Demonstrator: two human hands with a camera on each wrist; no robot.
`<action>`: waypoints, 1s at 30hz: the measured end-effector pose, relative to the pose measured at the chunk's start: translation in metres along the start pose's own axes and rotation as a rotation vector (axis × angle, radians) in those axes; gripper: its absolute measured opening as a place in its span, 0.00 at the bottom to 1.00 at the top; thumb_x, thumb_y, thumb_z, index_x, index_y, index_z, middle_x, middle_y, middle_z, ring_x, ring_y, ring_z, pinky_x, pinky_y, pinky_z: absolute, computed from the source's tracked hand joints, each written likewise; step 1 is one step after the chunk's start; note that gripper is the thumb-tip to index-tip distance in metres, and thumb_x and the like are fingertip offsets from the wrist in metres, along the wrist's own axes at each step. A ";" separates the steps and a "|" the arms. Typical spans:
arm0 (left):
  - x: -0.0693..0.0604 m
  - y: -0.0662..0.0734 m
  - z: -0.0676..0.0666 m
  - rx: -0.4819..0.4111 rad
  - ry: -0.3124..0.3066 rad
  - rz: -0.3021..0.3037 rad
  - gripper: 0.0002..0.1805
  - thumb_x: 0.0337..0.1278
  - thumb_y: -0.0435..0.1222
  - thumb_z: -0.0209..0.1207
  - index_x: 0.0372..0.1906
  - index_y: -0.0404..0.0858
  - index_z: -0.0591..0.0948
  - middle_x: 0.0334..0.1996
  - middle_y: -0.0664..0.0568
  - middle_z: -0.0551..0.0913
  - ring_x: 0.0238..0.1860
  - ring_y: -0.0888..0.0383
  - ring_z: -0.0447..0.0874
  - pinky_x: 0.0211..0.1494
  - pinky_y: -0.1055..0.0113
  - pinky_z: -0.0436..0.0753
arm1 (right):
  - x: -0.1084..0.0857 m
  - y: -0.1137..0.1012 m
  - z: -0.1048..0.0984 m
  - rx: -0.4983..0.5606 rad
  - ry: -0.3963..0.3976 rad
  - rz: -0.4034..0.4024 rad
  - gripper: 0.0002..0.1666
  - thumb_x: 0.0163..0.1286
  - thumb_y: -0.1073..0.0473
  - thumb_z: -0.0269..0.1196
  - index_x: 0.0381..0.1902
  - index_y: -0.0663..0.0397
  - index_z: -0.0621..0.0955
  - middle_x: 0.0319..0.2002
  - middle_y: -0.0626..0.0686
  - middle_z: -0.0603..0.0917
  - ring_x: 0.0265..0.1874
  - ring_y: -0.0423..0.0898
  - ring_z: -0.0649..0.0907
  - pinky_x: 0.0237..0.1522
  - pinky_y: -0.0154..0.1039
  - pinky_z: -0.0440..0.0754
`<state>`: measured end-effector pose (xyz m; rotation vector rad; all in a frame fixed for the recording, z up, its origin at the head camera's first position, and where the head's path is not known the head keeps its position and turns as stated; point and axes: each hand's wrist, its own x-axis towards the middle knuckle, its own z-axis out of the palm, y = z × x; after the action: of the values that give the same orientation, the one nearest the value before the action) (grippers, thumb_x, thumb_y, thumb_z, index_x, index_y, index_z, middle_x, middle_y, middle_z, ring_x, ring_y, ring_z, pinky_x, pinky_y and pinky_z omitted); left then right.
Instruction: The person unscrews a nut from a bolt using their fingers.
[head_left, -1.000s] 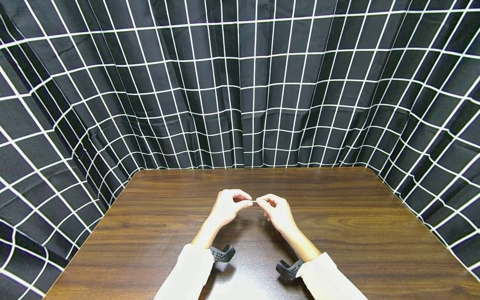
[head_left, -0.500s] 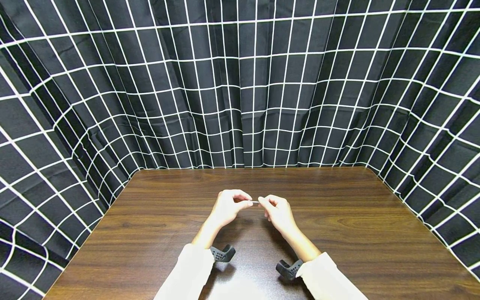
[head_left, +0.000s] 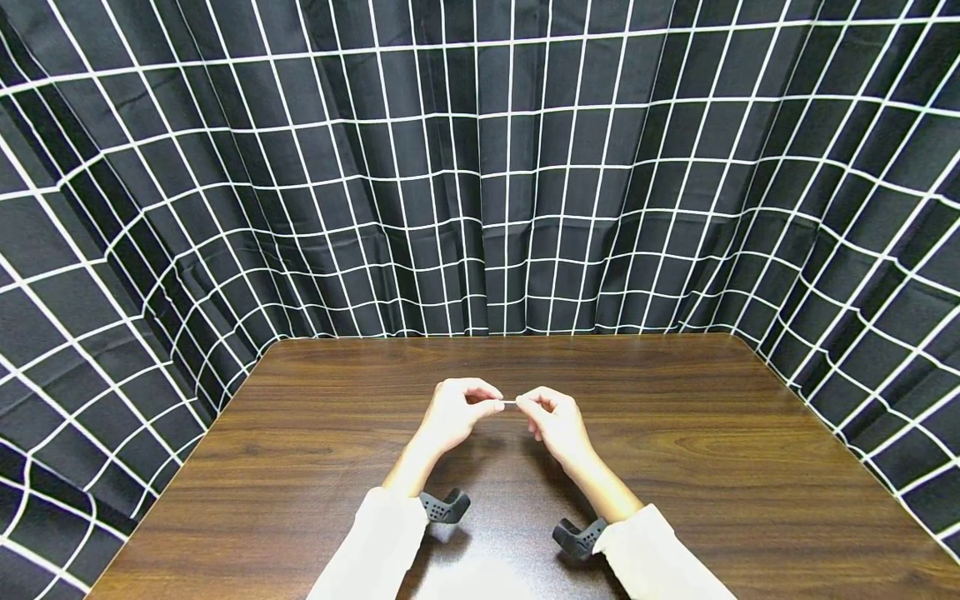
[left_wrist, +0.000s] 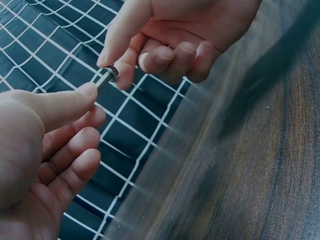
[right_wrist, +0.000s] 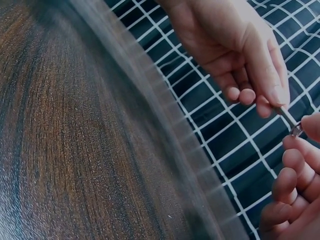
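Note:
Between the two hands, above the table, is a small metal bolt. My left hand pinches one end of it between thumb and fingers. At the other end, the thumb and index finger of my right hand pinch around the wider part, a head or nut; which one, I cannot tell. In the left wrist view, the threaded shank slants up from the left thumb to the right fingertips. The right wrist view has the shank between the left fingertips and the shiny wider part.
A brown wood-grain table lies beneath both hands. Dark curtains with a white grid stand behind it and along both sides. Each wrist carries a dark grey mount, the left one and the right one.
The right fingertips have shifted slightly, first away from the left hand, then a little upward. Slightly more of the bolt shows between the hands than a second ago. The left hand is almost still.

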<state>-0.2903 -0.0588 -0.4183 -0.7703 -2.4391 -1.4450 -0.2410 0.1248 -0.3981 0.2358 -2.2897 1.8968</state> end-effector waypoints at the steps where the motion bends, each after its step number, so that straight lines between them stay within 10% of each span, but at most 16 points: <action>1: 0.000 -0.001 0.000 0.000 0.003 0.001 0.07 0.52 0.36 0.69 0.36 0.37 0.87 0.29 0.60 0.87 0.29 0.66 0.83 0.33 0.69 0.78 | 0.002 0.004 0.000 0.013 0.000 0.001 0.09 0.67 0.69 0.61 0.35 0.76 0.79 0.14 0.57 0.74 0.12 0.38 0.71 0.18 0.30 0.70; 9: 0.001 -0.005 0.000 0.009 0.019 0.035 0.06 0.52 0.36 0.69 0.35 0.38 0.87 0.29 0.58 0.87 0.28 0.65 0.83 0.32 0.69 0.79 | 0.012 0.035 0.002 0.084 0.027 -0.010 0.06 0.66 0.68 0.63 0.37 0.69 0.81 0.15 0.51 0.73 0.14 0.38 0.72 0.17 0.30 0.70; 23: 0.000 -0.003 -0.002 -0.004 0.015 0.013 0.08 0.52 0.36 0.69 0.36 0.36 0.87 0.29 0.60 0.87 0.28 0.66 0.83 0.34 0.69 0.79 | 0.002 0.006 -0.001 0.143 -0.038 -0.030 0.10 0.61 0.75 0.62 0.40 0.78 0.78 0.13 0.47 0.71 0.13 0.37 0.70 0.17 0.29 0.69; 30: 0.000 -0.001 -0.003 -0.001 0.016 0.008 0.07 0.53 0.36 0.69 0.36 0.37 0.87 0.29 0.61 0.87 0.28 0.66 0.83 0.34 0.69 0.79 | 0.012 0.031 0.000 0.125 -0.026 -0.058 0.11 0.60 0.74 0.64 0.42 0.72 0.80 0.14 0.45 0.71 0.13 0.37 0.70 0.17 0.30 0.68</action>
<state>-0.2912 -0.0619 -0.4176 -0.7656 -2.4210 -1.4438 -0.2591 0.1303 -0.4251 0.3411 -2.1570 2.0215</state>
